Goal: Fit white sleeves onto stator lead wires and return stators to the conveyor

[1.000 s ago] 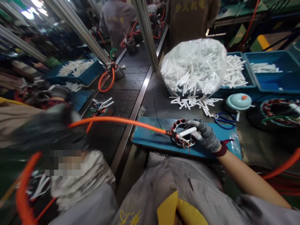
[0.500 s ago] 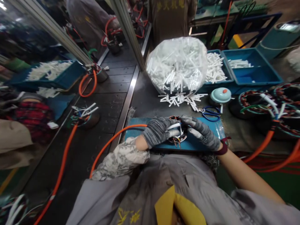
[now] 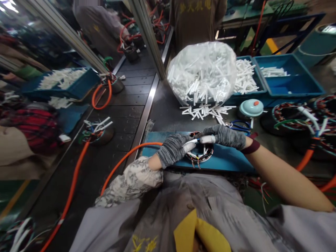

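A round motor stator (image 3: 209, 153) with coloured wires stands on a blue mat (image 3: 231, 158) in front of me. My left hand (image 3: 174, 148), in a grey knit glove, is closed around a white sleeve (image 3: 192, 141) at the stator's left side. A short blue wire (image 3: 198, 139) shows at the sleeve's right end. Gloved as well, my right hand (image 3: 220, 135) pinches at that wire over the stator's top, its fingertips close to the sleeve. An orange cable (image 3: 131, 154) runs left from behind my left hand.
Behind the mat lie loose white sleeves (image 3: 204, 111), a plastic bag of sleeves (image 3: 202, 73), blue-handled scissors (image 3: 239, 126) and a light-blue round container (image 3: 251, 108). Blue bins (image 3: 291, 92) stand behind. More stators (image 3: 287, 115) sit right; a conveyor (image 3: 126, 115) runs left. Co-workers (image 3: 97, 31) stand beyond.
My right hand has moved up and in, from the stator's right side to the sleeve's end, where it now pinches the blue wire. My left hand has shifted slightly left.
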Demonstrator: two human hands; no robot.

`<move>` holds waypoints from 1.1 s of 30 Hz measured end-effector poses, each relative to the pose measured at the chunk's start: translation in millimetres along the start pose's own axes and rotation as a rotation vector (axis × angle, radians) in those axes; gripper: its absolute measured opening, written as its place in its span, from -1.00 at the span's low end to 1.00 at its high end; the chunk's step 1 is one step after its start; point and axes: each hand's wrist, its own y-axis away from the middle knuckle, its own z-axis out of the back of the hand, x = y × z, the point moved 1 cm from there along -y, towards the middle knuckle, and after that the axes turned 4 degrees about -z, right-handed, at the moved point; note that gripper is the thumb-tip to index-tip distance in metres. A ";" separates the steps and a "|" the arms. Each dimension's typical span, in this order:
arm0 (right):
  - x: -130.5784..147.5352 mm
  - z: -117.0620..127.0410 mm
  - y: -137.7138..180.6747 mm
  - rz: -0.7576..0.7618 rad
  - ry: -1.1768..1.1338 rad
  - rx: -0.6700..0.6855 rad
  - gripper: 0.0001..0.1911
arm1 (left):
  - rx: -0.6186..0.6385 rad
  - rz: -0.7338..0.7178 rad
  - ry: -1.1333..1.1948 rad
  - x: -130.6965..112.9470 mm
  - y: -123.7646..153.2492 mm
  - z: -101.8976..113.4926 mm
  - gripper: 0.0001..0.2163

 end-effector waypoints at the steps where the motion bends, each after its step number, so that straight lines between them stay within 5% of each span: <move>1: 2.1 0.8 -1.7 -0.031 0.016 0.031 -0.49 | 0.023 0.001 -0.007 -1.5 -1.5 0.4 -0.62; 11: -0.2 -15.2 -4.7 0.035 0.057 -0.087 -0.47 | 0.015 -0.071 0.053 4.3 -7.3 -7.0 -0.55; 18: -2.1 -1.7 -1.1 0.010 -0.014 0.044 -0.45 | -0.018 -0.174 0.115 11.7 -7.6 -7.5 -0.44; 28: -10.5 -21.1 12.1 0.312 0.541 -0.298 -0.48 | 0.377 -0.039 -0.371 -11.1 -26.3 7.1 -0.42; 33: -25.0 -5.3 33.2 0.231 0.351 -0.395 -0.56 | 0.366 -0.008 -0.409 -29.5 -49.5 0.1 -0.43</move>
